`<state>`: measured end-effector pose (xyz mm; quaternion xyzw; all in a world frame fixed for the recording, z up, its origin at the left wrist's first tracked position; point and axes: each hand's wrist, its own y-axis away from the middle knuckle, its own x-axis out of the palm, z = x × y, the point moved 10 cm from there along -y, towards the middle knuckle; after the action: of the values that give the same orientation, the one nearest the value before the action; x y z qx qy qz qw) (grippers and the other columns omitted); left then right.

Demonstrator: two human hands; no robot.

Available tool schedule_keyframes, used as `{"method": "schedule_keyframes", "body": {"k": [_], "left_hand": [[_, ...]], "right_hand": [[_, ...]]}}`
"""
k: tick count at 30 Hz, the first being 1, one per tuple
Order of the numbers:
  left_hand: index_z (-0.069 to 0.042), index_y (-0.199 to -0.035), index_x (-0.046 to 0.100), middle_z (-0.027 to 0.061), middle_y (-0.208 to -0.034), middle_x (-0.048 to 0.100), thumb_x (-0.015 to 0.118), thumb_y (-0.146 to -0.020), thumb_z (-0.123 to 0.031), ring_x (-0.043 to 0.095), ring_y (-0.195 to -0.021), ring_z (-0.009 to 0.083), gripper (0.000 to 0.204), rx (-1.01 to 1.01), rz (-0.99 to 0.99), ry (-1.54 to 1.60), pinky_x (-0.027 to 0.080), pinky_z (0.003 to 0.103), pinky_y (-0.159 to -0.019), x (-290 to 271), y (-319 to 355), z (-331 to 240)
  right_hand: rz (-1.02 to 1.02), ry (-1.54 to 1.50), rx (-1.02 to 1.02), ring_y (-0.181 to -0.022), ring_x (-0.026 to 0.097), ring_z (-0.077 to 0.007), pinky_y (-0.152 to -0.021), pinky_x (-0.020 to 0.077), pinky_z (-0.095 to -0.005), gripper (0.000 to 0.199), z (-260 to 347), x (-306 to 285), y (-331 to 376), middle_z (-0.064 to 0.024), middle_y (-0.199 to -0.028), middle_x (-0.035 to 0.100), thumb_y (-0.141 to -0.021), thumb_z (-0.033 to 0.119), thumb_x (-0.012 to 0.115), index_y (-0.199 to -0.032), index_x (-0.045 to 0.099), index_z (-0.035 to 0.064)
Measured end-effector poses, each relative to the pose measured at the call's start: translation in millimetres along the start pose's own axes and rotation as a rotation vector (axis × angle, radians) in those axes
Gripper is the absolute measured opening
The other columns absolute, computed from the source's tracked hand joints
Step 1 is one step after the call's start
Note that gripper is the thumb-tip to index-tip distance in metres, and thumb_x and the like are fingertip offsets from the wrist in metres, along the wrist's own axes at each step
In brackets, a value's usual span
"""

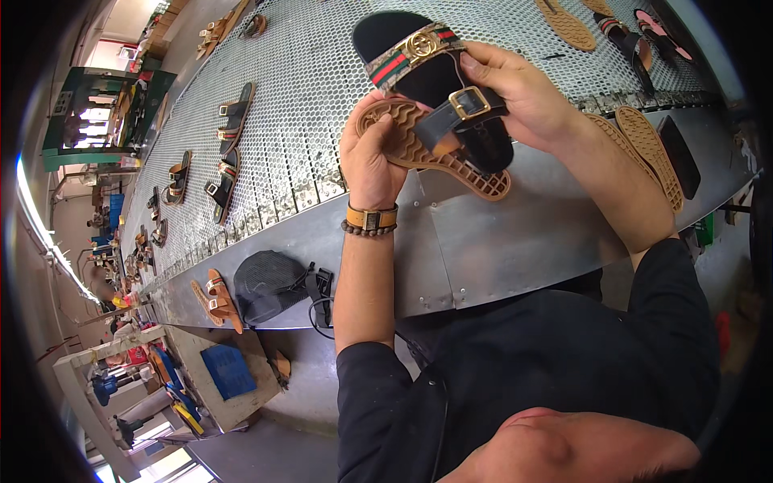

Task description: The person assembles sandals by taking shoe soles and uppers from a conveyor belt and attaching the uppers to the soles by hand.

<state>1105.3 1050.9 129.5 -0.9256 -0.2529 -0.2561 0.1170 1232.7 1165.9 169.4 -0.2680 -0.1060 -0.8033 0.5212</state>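
Black sandal (pixel 431 87) perhaps against sole (pixel 403 145)

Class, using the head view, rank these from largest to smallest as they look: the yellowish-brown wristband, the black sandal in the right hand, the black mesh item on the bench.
1. Black sandal
2. Black mesh item
3. Yellowish-brown wristband

These are apparent sizes only.

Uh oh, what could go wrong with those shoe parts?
The left hand grips the tan sole near one end, so it might slip. The buckled strap of the sandal in the right hand overlaps that sole in view and could catch on it. The right forearm looks close to the loose soles, so it might bump them.
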Motion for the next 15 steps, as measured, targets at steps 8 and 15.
{"method": "schedule_keyframes", "body": {"k": [8, 15], "left_hand": [[0.001, -0.128, 0.057, 0.0187, -0.121, 0.069, 0.028, -0.111, -0.034, 0.067, -0.117, 0.0312, 0.049, 0.011, -0.045, 0.399, 0.055, 0.047, -0.104, -10, -3, 5], [0.006, -0.117, 0.061, 0.0259, -0.115, 0.069, 0.026, -0.11, -0.031, 0.068, -0.111, 0.0391, 0.051, 0.189, 0.018, 0.215, 0.059, 0.051, -0.096, 13, -2, -12]], "right_hand": [[0.098, 0.079, 0.212, -0.085, 0.067, -0.0059, -0.076, 0.0565, -0.0234, 0.028, -46, 5, 9, -0.0024, -0.098, 0.072, -0.113, 0.023, 0.05, -0.116, 0.067, 0.0009], [0.083, 0.204, 0.302, -0.072, 0.061, -0.0023, -0.064, 0.0513, -0.0212, 0.027, -65, 0, 19, 0.0017, -0.087, 0.068, -0.113, 0.022, 0.05, -0.109, 0.067, 0.0026]]}}
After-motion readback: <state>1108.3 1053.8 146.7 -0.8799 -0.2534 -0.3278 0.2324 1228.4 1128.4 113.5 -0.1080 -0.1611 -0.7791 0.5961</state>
